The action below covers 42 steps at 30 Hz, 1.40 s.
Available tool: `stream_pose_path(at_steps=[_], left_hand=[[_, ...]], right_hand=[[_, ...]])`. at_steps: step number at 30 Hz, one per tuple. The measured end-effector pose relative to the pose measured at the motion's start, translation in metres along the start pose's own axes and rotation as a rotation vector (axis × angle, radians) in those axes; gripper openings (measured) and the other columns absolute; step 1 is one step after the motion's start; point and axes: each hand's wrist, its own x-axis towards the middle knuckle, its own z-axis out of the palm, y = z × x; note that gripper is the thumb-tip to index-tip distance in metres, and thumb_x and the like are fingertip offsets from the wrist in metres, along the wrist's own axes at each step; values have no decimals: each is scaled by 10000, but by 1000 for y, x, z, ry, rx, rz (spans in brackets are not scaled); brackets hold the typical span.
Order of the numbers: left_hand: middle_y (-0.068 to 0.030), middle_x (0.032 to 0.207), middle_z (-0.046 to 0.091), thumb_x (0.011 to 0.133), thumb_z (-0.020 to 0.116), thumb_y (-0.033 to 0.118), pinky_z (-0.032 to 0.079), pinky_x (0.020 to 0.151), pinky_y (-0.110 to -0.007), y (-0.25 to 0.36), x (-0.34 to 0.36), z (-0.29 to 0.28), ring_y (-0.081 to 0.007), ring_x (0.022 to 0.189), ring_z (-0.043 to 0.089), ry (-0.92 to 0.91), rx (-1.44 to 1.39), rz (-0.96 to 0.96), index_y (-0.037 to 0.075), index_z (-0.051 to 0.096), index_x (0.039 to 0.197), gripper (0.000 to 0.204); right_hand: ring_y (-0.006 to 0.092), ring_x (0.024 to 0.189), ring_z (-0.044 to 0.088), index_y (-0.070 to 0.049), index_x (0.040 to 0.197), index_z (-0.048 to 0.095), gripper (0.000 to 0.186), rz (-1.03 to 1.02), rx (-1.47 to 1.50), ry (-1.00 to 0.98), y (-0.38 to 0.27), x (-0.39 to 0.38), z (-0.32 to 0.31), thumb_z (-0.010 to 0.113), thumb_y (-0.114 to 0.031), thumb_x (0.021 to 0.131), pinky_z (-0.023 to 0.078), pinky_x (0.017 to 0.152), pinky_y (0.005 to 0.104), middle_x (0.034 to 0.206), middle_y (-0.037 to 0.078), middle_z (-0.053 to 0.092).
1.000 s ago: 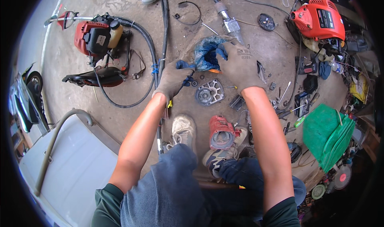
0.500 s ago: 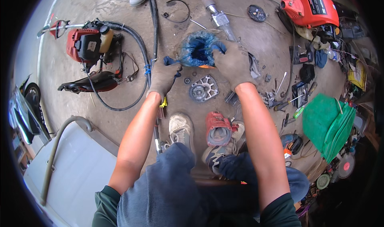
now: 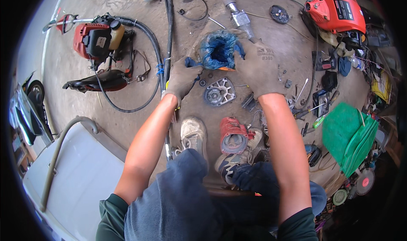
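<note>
A clear plastic bag smeared inside with thick blue grease gapes upward in front of me. Its mouth is spread between my two gloved hands. My left hand, in a grey glove with blue on the finger side, is closed at the bag's left edge, though its fingertips are partly hidden. On the opposite edge my right hand is closed with the thumb and fingers on the plastic. Just below the bag lies a round-hubbed metal housing cover, and a red tool housing stands near my right shoe.
A red-and-black engine with a shaft lies at left beside a thick black hose. Another red engine is at far right. Screwdrivers, small parts and a green folded sheet lie on the right; a grey panel is at lower left.
The view has shifted slightly, so the floor items appear farther right. Both hands stay on the bag with little change in grip.
</note>
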Motion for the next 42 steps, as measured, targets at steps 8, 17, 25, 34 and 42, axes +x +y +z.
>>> stream_pose_path(at_steps=[8,17,25,34,42], left_hand=[[-78,820,719,868,742,95,538,614,-275,-6,3,-3,-131,716,671,3,11,-12,-34,684,937,157],[-65,759,681,851,747,146,515,623,-293,8,-4,-3,-119,676,625,28,122,22,-21,681,880,182],[-61,744,674,846,735,173,511,637,-297,8,-5,-2,-125,682,621,34,130,32,-21,682,868,201],[-251,917,726,822,737,246,539,793,-429,9,-5,-4,-368,884,719,-14,147,-26,-14,710,1046,344],[-243,943,731,815,734,230,540,802,-426,8,-6,-2,-352,899,724,-11,139,8,-6,709,1074,351]], right_hand=[[395,929,679,-69,1019,711,248,-57,-252,-7,11,-7,-22,671,-255,860,534,818,498,980,198,693],[399,907,677,-81,1017,718,241,-59,-65,-2,-20,-12,-34,689,-272,872,535,803,503,951,193,691],[410,963,673,-94,1145,717,323,-37,-195,-108,-23,14,-6,651,-294,899,521,852,506,1011,231,696],[401,945,700,-62,981,734,270,59,-181,-100,-13,12,4,666,-301,878,545,860,501,987,221,723],[444,932,696,-13,972,753,300,311,121,-60,-11,12,1,647,-253,827,539,859,506,930,281,710]])
